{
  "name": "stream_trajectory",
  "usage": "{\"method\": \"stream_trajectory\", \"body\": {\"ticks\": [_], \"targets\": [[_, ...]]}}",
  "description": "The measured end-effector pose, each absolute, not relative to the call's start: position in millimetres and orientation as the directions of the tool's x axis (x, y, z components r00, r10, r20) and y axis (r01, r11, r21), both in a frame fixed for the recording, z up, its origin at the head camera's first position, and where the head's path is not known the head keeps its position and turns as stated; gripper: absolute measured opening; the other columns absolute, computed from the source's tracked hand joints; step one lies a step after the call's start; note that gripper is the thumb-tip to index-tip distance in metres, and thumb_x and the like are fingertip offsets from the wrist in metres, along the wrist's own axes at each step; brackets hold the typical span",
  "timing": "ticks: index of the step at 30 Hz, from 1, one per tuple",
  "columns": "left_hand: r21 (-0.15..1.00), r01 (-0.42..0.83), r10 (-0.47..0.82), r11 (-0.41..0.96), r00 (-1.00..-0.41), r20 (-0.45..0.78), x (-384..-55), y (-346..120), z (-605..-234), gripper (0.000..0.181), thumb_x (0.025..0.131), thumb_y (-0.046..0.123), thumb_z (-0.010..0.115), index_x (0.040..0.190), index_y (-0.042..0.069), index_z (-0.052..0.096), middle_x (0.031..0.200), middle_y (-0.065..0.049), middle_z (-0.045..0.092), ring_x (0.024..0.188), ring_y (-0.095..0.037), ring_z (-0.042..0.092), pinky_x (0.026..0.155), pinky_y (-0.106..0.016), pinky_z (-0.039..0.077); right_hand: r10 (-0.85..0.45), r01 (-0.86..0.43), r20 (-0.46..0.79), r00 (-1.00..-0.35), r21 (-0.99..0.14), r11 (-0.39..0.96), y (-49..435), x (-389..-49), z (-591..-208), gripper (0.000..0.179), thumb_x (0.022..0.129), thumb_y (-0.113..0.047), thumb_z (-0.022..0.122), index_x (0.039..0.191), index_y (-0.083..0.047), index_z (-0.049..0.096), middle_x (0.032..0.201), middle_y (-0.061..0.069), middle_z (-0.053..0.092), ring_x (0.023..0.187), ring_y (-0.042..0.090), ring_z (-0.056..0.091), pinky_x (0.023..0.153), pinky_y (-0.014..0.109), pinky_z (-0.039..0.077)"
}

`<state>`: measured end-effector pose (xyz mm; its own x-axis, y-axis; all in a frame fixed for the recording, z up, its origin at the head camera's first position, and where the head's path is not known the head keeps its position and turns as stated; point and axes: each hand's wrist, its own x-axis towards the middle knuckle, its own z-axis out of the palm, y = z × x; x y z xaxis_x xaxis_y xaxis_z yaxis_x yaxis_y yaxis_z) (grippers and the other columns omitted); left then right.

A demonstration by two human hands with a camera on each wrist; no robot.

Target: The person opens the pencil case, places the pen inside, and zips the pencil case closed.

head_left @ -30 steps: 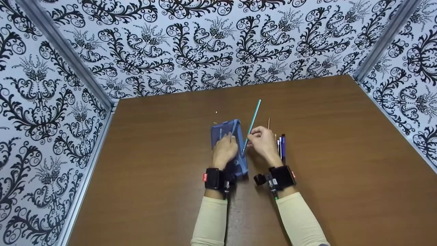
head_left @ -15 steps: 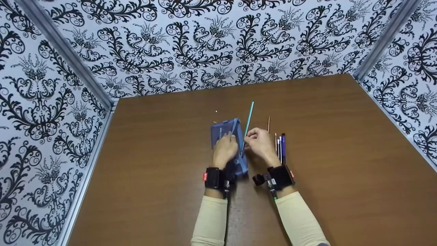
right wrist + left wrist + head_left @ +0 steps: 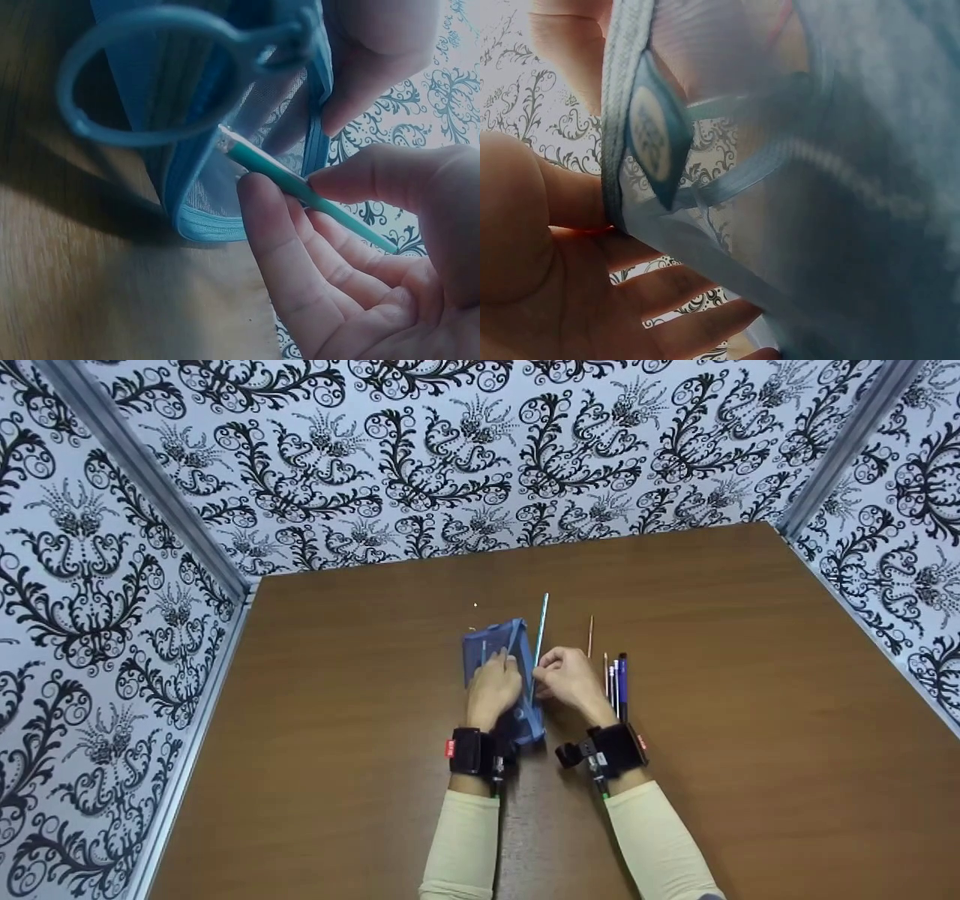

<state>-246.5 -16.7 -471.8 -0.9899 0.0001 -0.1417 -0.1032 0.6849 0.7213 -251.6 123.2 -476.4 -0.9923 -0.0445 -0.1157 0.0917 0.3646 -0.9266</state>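
Note:
A blue mesh zip pencil case point(image 3: 534, 727) stands open between my hands. My left hand point(image 3: 493, 690) grips its edge, thumb and fingers on either side of the mesh, beside an oval-printed tag point(image 3: 649, 135) in the left wrist view. My right hand point(image 3: 571, 679) pinches a teal pencil point(image 3: 541, 622) between thumb and fingertips. In the right wrist view the near end of the pencil point(image 3: 274, 172) is inside the case's zipped opening point(image 3: 214, 225). A large ring pull point(image 3: 150, 139) hangs in front of that opening.
Just right of my right hand lie a blue pen point(image 3: 622, 679), slim white-tipped sticks point(image 3: 613, 690) and a brown pencil point(image 3: 590, 634). A white speck point(image 3: 475, 604) is on the brown table point(image 3: 337, 697) beyond the case. Patterned walls point(image 3: 465, 457) border the table.
My right hand has moved left with the teal pencil, bringing its near end into the case opening; the pencil now stands steeper and reaches less far back. My left hand keeps its grip.

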Motion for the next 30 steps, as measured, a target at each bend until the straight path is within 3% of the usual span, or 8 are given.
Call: {"method": "stream_trajectory", "body": {"ticks": [8,21,30], "targets": [[0.736,-0.092,-0.001,0.670,-0.992,-0.123,-246.7,-17.5,-472.3,0.052,0.105,0.030,0.032,0.148,0.004,0.044,0.154,-0.019,0.040,0.141,-0.037,0.040,0.116,-0.051,0.031,-0.061,0.118,-0.150,-0.987,-0.925,0.361,123.1,-252.8,-477.5,0.007,0.086,0.001,0.063,0.090,0.006,0.062,0.080,0.014,0.070,0.068,0.032,0.072,0.066,0.040,0.061],[0.739,-0.098,-0.009,0.667,-0.992,-0.124,-245.3,-18.1,-472.3,0.052,0.105,0.030,0.031,0.149,0.005,0.044,0.154,-0.019,0.040,0.140,-0.038,0.041,0.115,-0.053,0.032,-0.090,0.135,-0.198,-0.976,-0.876,0.464,124.4,-249.2,-475.1,0.008,0.087,-0.005,0.067,0.089,0.002,0.065,0.076,0.010,0.069,0.059,0.018,0.069,0.062,0.034,0.060],[0.752,-0.098,0.000,0.652,-0.992,-0.129,-245.4,-18.2,-472.3,0.052,0.106,0.030,0.032,0.149,0.004,0.042,0.155,-0.021,0.038,0.141,-0.038,0.038,0.117,-0.051,0.029,-0.082,0.100,-0.178,-0.980,-0.814,0.572,125.3,-251.1,-477.5,0.010,0.086,-0.011,0.068,0.084,-0.001,0.067,0.075,0.005,0.067,0.063,0.013,0.066,0.068,0.028,0.057]]}}
